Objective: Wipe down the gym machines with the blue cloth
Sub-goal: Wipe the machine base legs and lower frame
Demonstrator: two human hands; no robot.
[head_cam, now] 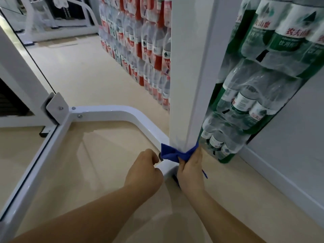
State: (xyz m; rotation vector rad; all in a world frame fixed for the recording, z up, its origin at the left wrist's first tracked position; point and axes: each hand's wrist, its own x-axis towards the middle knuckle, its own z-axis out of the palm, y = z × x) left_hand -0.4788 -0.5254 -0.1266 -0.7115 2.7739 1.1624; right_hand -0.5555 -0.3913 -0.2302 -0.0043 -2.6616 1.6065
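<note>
Arms extended, left hand [145, 170] curled, right hand [191, 171] gripping blue cloth [169, 153].

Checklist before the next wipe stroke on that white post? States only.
1. The blue cloth sits against the post base, showing on both sides: ok.
2. The right hand grips it: ok.
3. The left hand holds the other end: cannot tell, fingers curled beside it.
4. Room right of the post: not ok, bottle packs crowd it.
5. Contact behind the post: cannot tell.
</note>
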